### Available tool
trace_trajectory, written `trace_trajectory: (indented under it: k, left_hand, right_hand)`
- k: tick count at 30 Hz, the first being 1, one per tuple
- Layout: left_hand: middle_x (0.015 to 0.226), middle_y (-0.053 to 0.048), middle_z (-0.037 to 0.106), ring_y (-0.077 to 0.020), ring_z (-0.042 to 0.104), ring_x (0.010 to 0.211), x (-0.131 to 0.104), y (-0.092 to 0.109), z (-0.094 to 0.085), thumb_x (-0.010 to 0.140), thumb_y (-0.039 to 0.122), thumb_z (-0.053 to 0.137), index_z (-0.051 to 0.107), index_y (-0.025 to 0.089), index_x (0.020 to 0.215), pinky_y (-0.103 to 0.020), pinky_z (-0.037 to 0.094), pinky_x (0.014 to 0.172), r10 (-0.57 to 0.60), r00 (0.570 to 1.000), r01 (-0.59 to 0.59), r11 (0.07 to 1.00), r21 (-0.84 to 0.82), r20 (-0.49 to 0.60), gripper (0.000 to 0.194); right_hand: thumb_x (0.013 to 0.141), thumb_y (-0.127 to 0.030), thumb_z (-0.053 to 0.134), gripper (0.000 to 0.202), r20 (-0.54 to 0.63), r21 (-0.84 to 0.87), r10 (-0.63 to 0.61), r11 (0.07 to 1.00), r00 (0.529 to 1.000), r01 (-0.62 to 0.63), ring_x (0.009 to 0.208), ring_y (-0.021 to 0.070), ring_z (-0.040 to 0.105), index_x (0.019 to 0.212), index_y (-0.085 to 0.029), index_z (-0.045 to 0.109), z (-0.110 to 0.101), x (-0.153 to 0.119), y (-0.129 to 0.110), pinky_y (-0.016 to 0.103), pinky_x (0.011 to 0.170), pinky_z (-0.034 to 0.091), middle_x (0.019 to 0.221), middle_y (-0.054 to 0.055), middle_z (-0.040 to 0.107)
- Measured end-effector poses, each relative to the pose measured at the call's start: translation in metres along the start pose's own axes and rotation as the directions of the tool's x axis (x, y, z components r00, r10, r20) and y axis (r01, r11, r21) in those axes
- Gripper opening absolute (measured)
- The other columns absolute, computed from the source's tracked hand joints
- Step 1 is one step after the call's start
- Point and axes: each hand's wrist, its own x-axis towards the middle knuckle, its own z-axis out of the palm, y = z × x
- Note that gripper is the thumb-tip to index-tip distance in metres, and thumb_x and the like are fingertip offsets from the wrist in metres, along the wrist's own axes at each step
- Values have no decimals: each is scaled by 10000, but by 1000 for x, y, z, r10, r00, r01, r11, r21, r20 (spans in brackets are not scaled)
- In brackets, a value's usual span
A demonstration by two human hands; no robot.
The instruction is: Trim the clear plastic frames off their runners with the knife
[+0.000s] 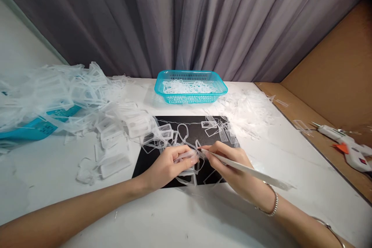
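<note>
Over a black mat [142, 166], my left hand [170, 166] pinches a cluster of clear plastic strips [186, 155] between thumb and fingers. My right hand [229, 162] is closed around a long, whitish, pen-like tool [255, 171]. Its dark tip meets the strips beside my left fingertips, and its wide end points back over my right wrist. I cannot make out what kind of tool it is. Loops of the clear plastic stick up between the hands, and rectangular frame-like pieces [190, 179] hang or lie below them.
A blue basket [190, 99] with thin white pieces stands at the back. Large heaps of clear plastic pieces [72, 89] lie left, partly over a blue container [37, 130]. Another pile [250, 110] sits right. A white-and-orange glue gun [353, 149] lies on brown board [305, 108].
</note>
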Motion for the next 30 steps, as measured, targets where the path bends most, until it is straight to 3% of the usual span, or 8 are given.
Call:
trace_trajectory:
  k: [3,7,11,16,18,21,25,30]
  left_hand:
    - [725,22,469,-116,424,689,0,-2,0,846,360,515,564,150,773,-242,326,629,4,1000,-4,1000,13,-6,228]
    - [704,30,431,-109,400,681,1,-5,2,849,341,512,539,154,725,-236,312,623,50,998,-47,997,68,-44,226]
    - [681,31,417,-108,381,658,0,-4,3,849,316,501,519,155,698,-240,301,605,66,997,-60,988,140,-41,222]
    - [658,33,412,-107,374,639,0,-2,3,844,306,500,524,156,678,-241,293,587,99,994,-87,976,198,-52,225]
    - [670,29,431,-108,382,640,0,-2,2,840,319,502,543,157,704,-240,297,584,84,994,-69,981,181,-73,215]
    - [669,27,445,-107,384,627,0,-2,1,831,337,505,555,155,726,-238,298,570,55,993,-41,990,133,-102,216]
    - [635,28,445,-103,386,595,0,-2,-1,824,339,486,530,154,698,-238,301,556,54,993,-48,997,62,-102,228]
    - [632,28,418,-102,379,590,0,1,-4,815,274,456,507,156,684,-236,307,551,105,987,-94,992,86,-125,184]
  right_hand:
    - [867,-262,483,235,-38,44,56,998,998,-54,471,98,257,643,-215,428,-1,1,-1,263,436,242,712,-1,618]
    - [865,-302,491,223,-86,69,102,993,991,-96,527,119,361,664,-208,479,0,1,-1,272,468,272,713,18,613]
    - [863,-328,501,211,-114,72,143,988,983,-136,515,112,364,697,-199,516,5,1,0,276,471,272,786,30,640]
    - [859,-325,516,225,-127,99,154,985,980,-142,569,135,463,670,-203,498,5,2,2,275,506,331,688,11,613]
    - [847,-326,542,224,-67,162,177,973,982,-164,649,160,546,662,-203,510,0,3,3,281,562,389,693,15,621]
    - [834,-328,571,205,114,335,237,905,965,-262,806,193,630,678,-206,520,-10,6,3,315,720,454,757,23,664]
    - [844,-286,571,175,282,437,239,830,929,-346,888,189,656,701,-211,502,-20,7,-2,360,887,413,797,7,687]
    - [851,-262,549,151,376,541,150,766,915,-348,875,191,667,723,-200,498,-23,8,-4,354,825,436,1045,36,653]
